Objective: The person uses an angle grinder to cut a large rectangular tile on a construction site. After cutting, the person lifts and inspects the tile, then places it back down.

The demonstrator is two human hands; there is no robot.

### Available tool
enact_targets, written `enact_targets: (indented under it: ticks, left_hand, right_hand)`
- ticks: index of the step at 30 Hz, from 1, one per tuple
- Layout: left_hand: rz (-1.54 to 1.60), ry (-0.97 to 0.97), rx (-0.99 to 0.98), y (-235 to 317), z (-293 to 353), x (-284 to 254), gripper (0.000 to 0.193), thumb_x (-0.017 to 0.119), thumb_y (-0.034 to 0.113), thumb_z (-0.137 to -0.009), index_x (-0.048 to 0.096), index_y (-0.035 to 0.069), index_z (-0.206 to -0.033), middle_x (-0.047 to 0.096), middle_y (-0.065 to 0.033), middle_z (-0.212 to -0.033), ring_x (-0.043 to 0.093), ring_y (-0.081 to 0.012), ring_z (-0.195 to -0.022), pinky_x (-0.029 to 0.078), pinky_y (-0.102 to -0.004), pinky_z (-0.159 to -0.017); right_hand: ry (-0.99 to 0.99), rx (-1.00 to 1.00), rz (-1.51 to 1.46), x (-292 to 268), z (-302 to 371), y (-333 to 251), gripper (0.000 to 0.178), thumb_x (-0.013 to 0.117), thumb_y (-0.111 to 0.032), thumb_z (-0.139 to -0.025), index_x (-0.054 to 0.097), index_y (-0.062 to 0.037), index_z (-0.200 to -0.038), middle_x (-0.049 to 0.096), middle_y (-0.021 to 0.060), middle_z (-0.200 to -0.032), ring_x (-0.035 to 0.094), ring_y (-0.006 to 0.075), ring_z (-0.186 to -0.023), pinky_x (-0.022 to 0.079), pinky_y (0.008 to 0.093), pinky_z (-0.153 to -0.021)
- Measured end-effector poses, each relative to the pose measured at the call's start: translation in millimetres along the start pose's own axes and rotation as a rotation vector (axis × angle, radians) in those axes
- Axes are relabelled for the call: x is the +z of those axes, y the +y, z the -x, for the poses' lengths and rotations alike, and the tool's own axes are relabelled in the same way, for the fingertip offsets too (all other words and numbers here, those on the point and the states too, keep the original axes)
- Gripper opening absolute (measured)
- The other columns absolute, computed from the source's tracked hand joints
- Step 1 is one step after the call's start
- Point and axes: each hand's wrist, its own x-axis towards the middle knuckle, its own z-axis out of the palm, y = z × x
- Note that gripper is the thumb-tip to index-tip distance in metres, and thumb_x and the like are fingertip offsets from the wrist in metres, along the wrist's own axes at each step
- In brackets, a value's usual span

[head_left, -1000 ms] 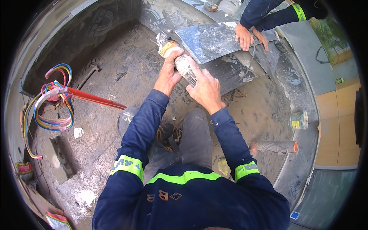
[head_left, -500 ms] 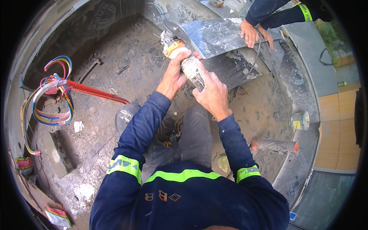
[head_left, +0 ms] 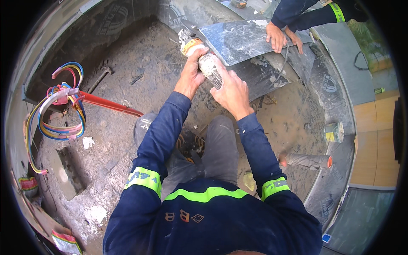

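Both my hands hold a dusty angle grinder [head_left: 208, 66] with a yellow-orange band near its head. My left hand [head_left: 190, 77] wraps the body just behind the head. My right hand [head_left: 233, 92] is closed around the rear handle. The grinder's disc [head_left: 190, 28] shows nearly edge-on at the left corner of a grey, powder-streaked slab [head_left: 238, 40]; whether it touches the slab, I cannot tell. Another person's hands [head_left: 277, 38] rest on the slab's right part. Beneath it lies a darker sheet [head_left: 261, 72].
At left, coiled coloured cables [head_left: 59, 114] come out near a red pipe [head_left: 110, 104]. A hammer [head_left: 100, 78] and a rectangular block [head_left: 68, 174] lie on the muddy floor [head_left: 110, 144]. Toward the right are a wrapped orange-ended pipe [head_left: 308, 161] and a small tub [head_left: 334, 132].
The grinder and both my hands have shifted slightly left. Its disc has tilted and now looks thinner. The slab and the other person's hands stay in place.
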Motion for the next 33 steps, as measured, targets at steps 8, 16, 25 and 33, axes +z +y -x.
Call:
enact_targets:
  ticks: [8, 16, 25, 33]
  left_hand:
    - [0.015, -0.044, -0.018, -1, 1, -4, 0.033, 0.079, 0.008, -0.096, 0.063, 0.001, -0.124, 0.074, -0.0160, -0.110, 0.077, -0.0318, -0.100, 0.067, -0.0496, -0.095]
    - [-0.029, -0.003, -0.046, -12, 35, 6, 0.045, 0.079, 0.014, -0.097, 0.058, -0.006, -0.131, 0.069, -0.0255, -0.130, 0.073, -0.0420, -0.123, 0.054, -0.0642, -0.122]
    - [-0.022, 0.002, -0.049, -20, 46, 12, 0.029, 0.079, 0.011, -0.099, 0.066, 0.000, -0.123, 0.075, -0.0218, -0.123, 0.078, -0.0379, -0.113, 0.067, -0.0541, -0.104]
    - [-0.032, 0.010, -0.030, -18, 34, 1, 0.039, 0.079, 0.013, -0.098, 0.060, -0.004, -0.128, 0.070, -0.0253, -0.129, 0.074, -0.0411, -0.123, 0.057, -0.0631, -0.119]
  right_hand:
    - [-0.013, 0.033, -0.001, -2, 3, -4, 0.100, 0.084, -0.021, -0.078, 0.046, -0.0278, -0.170, 0.072, 0.0222, -0.113, 0.074, 0.0474, -0.100, 0.061, 0.0567, -0.089]
    - [0.062, -0.040, -0.044, -6, 36, 7, 0.095, 0.086, -0.021, -0.079, 0.051, -0.0277, -0.167, 0.070, 0.0180, -0.115, 0.075, 0.0453, -0.096, 0.062, 0.0571, -0.084]
    - [0.013, -0.003, -0.067, -15, 44, 7, 0.094, 0.085, -0.020, -0.078, 0.053, -0.0218, -0.165, 0.072, 0.0171, -0.120, 0.075, 0.0446, -0.103, 0.062, 0.0561, -0.089]
    - [0.045, -0.033, -0.075, -8, 37, 8, 0.096, 0.084, -0.018, -0.078, 0.050, -0.0232, -0.168, 0.071, 0.0179, -0.117, 0.074, 0.0453, -0.101, 0.062, 0.0562, -0.087]
